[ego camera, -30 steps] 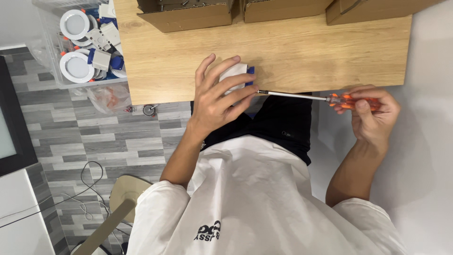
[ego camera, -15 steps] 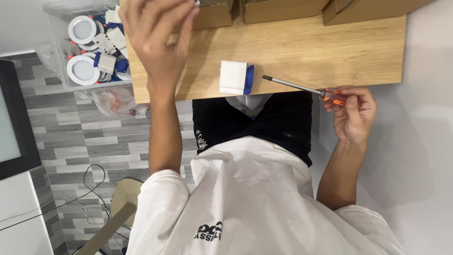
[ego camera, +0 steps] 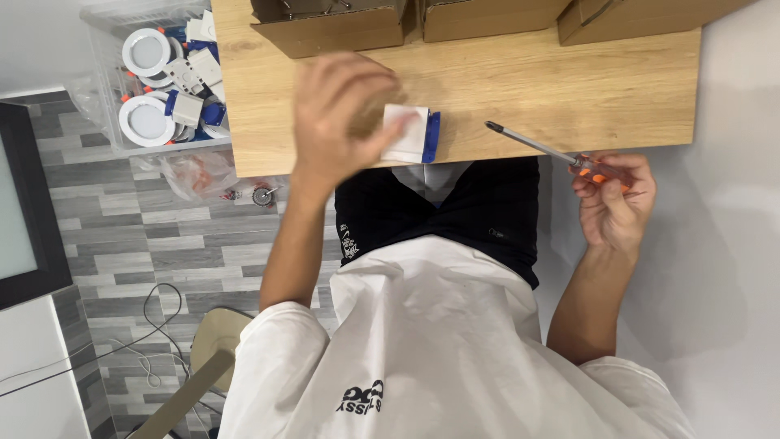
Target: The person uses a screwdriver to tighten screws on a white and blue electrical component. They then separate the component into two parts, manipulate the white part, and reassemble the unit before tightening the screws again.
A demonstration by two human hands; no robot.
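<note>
Left hand open, blurred, over white box at worktop edge, could knock it off; right hand at 3 o'clock grips screwdriver, tip may jab

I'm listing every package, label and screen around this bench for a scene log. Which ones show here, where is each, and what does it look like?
Three cardboard boxes: far edge of the wooden table, brown, open-topped.
Clear plastic bin: on the floor beside the table, holding round white lamps and white-and-blue boxes.
Clear plastic bag: on the floor by the bin, crumpled, orange bits inside.
Dark panel: at the picture's left edge, black-framed, possibly a screen.
Shirt print: dark marking on the white shirt.
</note>
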